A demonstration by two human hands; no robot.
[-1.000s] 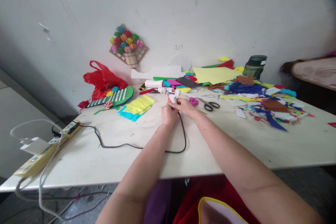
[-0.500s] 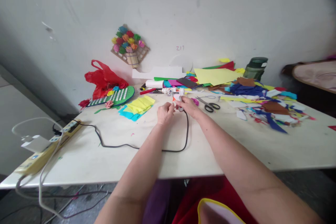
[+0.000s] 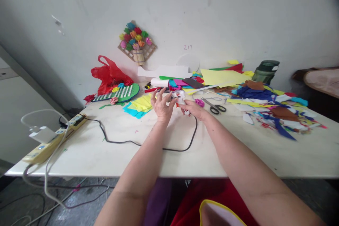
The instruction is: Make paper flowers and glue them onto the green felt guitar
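My right hand (image 3: 194, 108) is closed around a white glue gun (image 3: 181, 96) with an orange part; a black cord (image 3: 195, 130) runs from its lower end. Just left of the glue gun is my left hand (image 3: 162, 107), its fingers raised and spread apart, thumb pointing toward the gun. Nothing shows between those fingers. To the right of my right hand lies a small magenta paper piece (image 3: 199, 102). Black-handled scissors (image 3: 215, 107) rest beyond it. Left of my left hand are yellow sheets (image 3: 143, 103) on top of blue sheets (image 3: 134, 111).
A power strip (image 3: 39, 152) with a white charger (image 3: 43, 135) sits at the left edge. Behind it are a green slipper-shaped craft (image 3: 132, 93) and a red bag (image 3: 109, 76). Paper scraps (image 3: 284, 113) and a green bottle (image 3: 265, 71) are at right.
My left hand's fingers have lifted and spread from a closed pinch, shifting slightly left of the glue gun. My right hand still holds the gun. The whole view has shifted slightly.
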